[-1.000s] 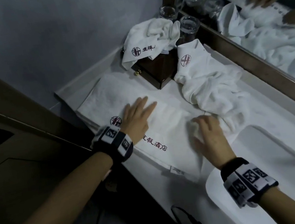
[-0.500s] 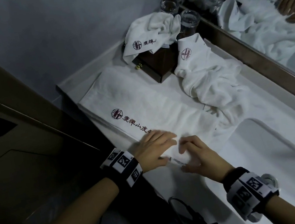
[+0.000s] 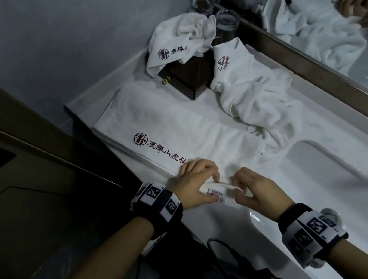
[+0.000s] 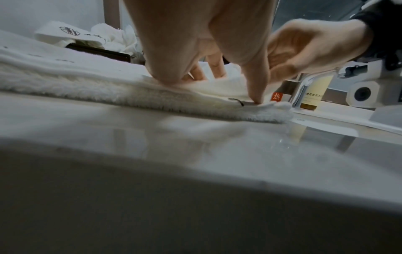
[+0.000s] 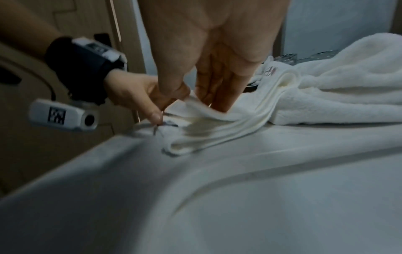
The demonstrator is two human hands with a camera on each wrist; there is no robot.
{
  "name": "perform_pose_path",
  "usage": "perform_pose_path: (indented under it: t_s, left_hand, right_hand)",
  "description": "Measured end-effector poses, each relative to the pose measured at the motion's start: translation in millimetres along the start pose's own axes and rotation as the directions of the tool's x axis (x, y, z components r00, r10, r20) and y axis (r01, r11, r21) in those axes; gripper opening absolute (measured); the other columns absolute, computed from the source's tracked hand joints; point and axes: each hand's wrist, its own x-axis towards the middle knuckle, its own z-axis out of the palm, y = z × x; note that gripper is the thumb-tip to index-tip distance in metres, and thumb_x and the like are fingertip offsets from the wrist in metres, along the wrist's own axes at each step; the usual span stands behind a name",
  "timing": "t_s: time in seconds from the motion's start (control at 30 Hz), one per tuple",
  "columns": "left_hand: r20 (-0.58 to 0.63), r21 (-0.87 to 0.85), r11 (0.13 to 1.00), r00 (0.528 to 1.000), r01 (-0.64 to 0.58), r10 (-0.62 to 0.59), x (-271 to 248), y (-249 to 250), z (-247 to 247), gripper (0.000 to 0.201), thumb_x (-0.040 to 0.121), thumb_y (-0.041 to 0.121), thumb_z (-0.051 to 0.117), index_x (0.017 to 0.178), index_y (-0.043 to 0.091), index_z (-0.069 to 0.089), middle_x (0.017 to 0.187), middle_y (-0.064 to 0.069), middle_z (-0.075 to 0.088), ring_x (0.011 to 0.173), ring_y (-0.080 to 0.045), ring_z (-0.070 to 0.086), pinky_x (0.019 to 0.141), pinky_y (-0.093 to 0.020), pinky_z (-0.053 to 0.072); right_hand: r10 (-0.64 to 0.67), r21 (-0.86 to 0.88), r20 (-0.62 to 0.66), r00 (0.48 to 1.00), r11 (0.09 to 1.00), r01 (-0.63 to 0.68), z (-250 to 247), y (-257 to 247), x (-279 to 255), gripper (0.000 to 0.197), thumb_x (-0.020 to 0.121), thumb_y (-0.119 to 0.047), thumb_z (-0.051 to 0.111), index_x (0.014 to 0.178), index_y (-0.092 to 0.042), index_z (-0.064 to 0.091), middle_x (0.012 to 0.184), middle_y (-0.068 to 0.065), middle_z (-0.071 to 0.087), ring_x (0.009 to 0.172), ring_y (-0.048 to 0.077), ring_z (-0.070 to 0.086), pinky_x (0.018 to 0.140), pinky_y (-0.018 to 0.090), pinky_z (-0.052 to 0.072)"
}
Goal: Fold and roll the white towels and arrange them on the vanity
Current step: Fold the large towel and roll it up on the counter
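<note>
A long white towel with a red logo lies folded flat along the vanity. My left hand pinches its near corner, thumb pressing the care label down. My right hand pinches the same end and lifts the top layer off the counter. In the left wrist view the left thumb pins the towel edge. A crumpled white towel lies beyond by the mirror, and another is draped over a dark box.
A dark wooden box with a brass knob and glass tumblers stand in the back corner. A mirror runs along the right. The sink basin lies right of my hands, with a faucet and bottle beyond.
Both hands slid from smoothing the middle of the flat towel to its near end. They now pinch that end, and the right hand has lifted the top layer.
</note>
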Motion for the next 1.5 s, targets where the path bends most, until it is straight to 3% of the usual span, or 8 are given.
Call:
perform_pose_path:
  t_s: [0.13, 0.47, 0.8, 1.0, 1.17, 1.3, 1.4, 1.5]
  left_hand:
    - [0.047, 0.097, 0.994, 0.998, -0.057, 0.053, -2, 6, -8, 0.036, 0.07, 0.03, 0.067, 0.102, 0.022, 0.052, 0.117, 0.009, 0.047, 0.116, -0.013, 0.035, 0.093, -0.032, 0.027]
    - [0.035, 0.165, 0.975, 0.989, -0.149, 0.145, -8, 11, -12, 0.011, 0.08, 0.008, 0.057, 0.088, 0.007, 0.064, 0.119, -0.005, 0.055, 0.117, -0.024, 0.043, 0.093, -0.039, 0.028]
    - [0.12, 0.216, 0.953, 0.975, -0.21, 0.188, -11, -1, -5, 0.02, 0.08, 0.033, 0.064, 0.089, 0.015, 0.061, 0.118, 0.001, 0.052, 0.119, -0.01, 0.03, 0.098, -0.036, 0.015]
    - [0.079, 0.22, 0.954, 0.978, -0.205, 0.192, -12, 1, -7, 0.03, 0.08, 0.041, 0.065, 0.095, 0.016, 0.063, 0.112, 0.001, 0.055, 0.115, -0.018, 0.045, 0.097, -0.034, 0.015]
    - [0.175, 0.389, 0.906, 0.979, -0.167, 0.105, -8, 2, -4, 0.063, 0.088, 0.051, 0.048, 0.143, 0.033, 0.024, 0.153, 0.01, 0.022, 0.141, -0.01, 0.013, 0.11, -0.035, 0.012]
    - [0.106, 0.537, 0.842, 0.994, -0.044, -0.015, 3, -6, -14, 0.071, 0.085, 0.007, 0.026, 0.146, 0.035, 0.002, 0.157, 0.012, 0.001, 0.144, -0.01, 0.003, 0.111, -0.029, 0.019]
    - [-0.006, 0.693, 0.721, 1.0, -0.001, 0.007, 11, -16, -23, 0.069, 0.078, 0.01, 0.019, 0.141, 0.036, 0.031, 0.149, 0.012, 0.032, 0.137, -0.007, 0.032, 0.102, -0.021, 0.038]
    - [-0.03, 0.795, 0.607, 0.997, -0.02, 0.072, 15, -29, -34, 0.053, 0.088, 0.006, 0.03, 0.127, 0.034, 0.053, 0.13, 0.014, 0.056, 0.119, -0.007, 0.054, 0.095, -0.021, 0.048]
  right_hand:
    - [-0.024, 0.028, -0.076, 0.997, 0.999, 0.026, -1, -1, -9, 0.007, 0.087, -0.012, 0.058, 0.089, -0.006, 0.057, 0.085, 0.002, 0.056, 0.07, 0.022, 0.056, 0.064, 0.039, 0.05]
    - [-0.113, 0.133, -0.039, 0.993, 0.984, 0.117, 15, 4, -16, 0.008, 0.079, 0.001, 0.065, 0.087, 0.001, 0.065, 0.102, 0.011, 0.064, 0.095, 0.026, 0.064, 0.08, 0.027, 0.048]
    - [-0.065, 0.025, -0.02, 0.998, 0.998, 0.066, 31, 8, -17, 0.028, 0.074, -0.029, 0.077, 0.083, -0.007, 0.061, 0.107, -0.002, 0.061, 0.108, 0.014, 0.056, 0.071, 0.03, 0.052]
    - [0.027, -0.007, -0.022, 0.999, 1.0, -0.027, 27, 0, -11, 0.026, 0.078, -0.023, 0.07, 0.09, -0.002, 0.063, 0.106, 0.004, 0.061, 0.106, 0.019, 0.055, 0.069, 0.035, 0.051]
    - [-0.114, -0.093, -0.166, 0.98, 0.991, 0.099, 19, -13, -8, 0.013, 0.072, -0.005, 0.064, 0.073, 0.007, 0.06, 0.068, 0.018, 0.057, 0.055, 0.028, 0.059, 0.036, 0.027, 0.045]
    - [-0.221, -0.182, -0.156, 0.963, 0.964, 0.192, 15, -12, -14, 0.009, 0.067, 0.0, 0.065, 0.074, 0.004, 0.062, 0.07, 0.015, 0.059, 0.055, 0.025, 0.058, 0.036, 0.025, 0.044]
    - [-0.253, -0.204, -0.115, 0.961, 0.953, 0.226, 16, -10, -14, 0.028, 0.046, 0.01, 0.074, 0.071, 0.002, 0.062, 0.07, 0.013, 0.06, 0.057, 0.023, 0.06, 0.043, 0.023, 0.046]
    - [-0.347, -0.279, -0.102, 0.932, 0.91, 0.308, 17, -12, -9, 0.014, 0.053, 0.005, 0.061, 0.066, 0.0, 0.063, 0.065, 0.011, 0.06, 0.056, 0.022, 0.06, 0.046, 0.02, 0.046]
